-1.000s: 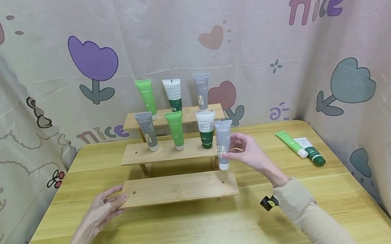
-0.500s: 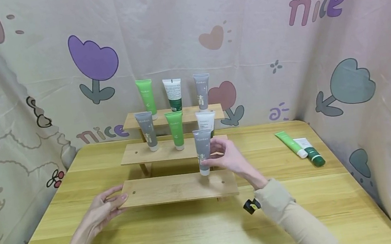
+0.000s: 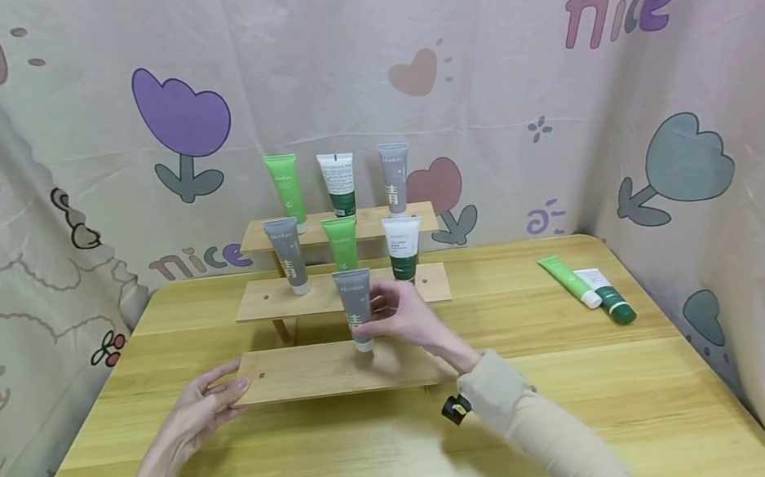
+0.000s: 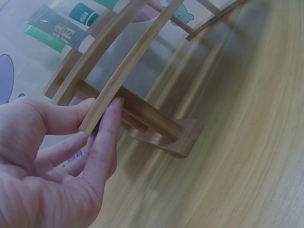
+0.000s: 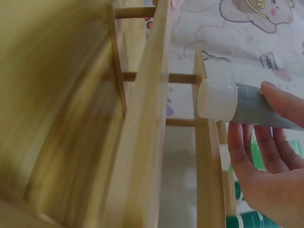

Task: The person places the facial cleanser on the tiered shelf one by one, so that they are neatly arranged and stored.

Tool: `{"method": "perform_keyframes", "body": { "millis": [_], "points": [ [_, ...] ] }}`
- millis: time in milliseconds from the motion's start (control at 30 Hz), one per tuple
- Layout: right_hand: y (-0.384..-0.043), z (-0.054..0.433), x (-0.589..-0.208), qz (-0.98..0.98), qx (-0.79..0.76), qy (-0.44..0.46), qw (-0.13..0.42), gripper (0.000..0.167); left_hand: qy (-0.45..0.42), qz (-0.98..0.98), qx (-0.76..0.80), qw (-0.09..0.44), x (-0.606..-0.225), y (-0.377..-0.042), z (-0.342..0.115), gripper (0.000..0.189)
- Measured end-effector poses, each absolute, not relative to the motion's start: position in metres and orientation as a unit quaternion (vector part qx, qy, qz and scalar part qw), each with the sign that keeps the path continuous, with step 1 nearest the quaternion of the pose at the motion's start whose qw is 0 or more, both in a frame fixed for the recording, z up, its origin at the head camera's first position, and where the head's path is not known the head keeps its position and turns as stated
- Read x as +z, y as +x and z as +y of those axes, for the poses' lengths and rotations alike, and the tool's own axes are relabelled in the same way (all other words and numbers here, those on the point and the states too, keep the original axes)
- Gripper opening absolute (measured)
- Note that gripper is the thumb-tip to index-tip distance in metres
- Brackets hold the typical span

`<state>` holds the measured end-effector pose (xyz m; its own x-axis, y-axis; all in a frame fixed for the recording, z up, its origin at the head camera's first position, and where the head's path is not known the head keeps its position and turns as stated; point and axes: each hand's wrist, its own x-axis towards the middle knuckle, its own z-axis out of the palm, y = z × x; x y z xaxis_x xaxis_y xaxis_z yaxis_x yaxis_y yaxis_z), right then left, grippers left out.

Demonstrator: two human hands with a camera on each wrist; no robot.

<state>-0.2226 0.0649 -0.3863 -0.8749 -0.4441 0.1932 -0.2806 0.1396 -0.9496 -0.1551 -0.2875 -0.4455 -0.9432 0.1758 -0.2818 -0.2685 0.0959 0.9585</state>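
Right hand (image 3: 403,314) pinches grey tube (image 3: 355,295)

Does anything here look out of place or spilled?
Nothing looks spilled. A green tube and a white-and-green tube look stray: they lie on the table at right, while six other tubes stand upright on the wooden stand.

Head view's looking forward and down at the table (image 3: 313,471); wrist views sit way closer, both catching the shelf (image 3: 313,371).
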Motion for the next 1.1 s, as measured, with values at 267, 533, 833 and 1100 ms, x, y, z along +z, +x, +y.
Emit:
{"method": "perform_keyframes", "body": {
  "millis": [267,533,833,1100],
  "points": [
    [-0.223,0.040,-0.390,0.749,-0.610,-0.246,0.080,0.044,-0.028,0.717,0.676,0.171,-0.445,-0.156,-0.288,0.079],
    [-0.221,0.014,-0.397,0.752,-0.598,-0.263,0.090,0.045,-0.026,0.714,0.678,0.171,-0.444,-0.155,-0.287,0.079],
    [-0.219,-0.007,-0.401,0.758,-0.581,-0.279,0.097,0.047,-0.030,0.723,0.669,0.167,-0.445,-0.155,-0.288,0.078],
    [-0.216,-0.019,-0.400,0.762,-0.578,-0.277,0.090,0.047,-0.037,0.725,0.667,0.168,-0.445,-0.156,-0.288,0.079]
  ]
}}
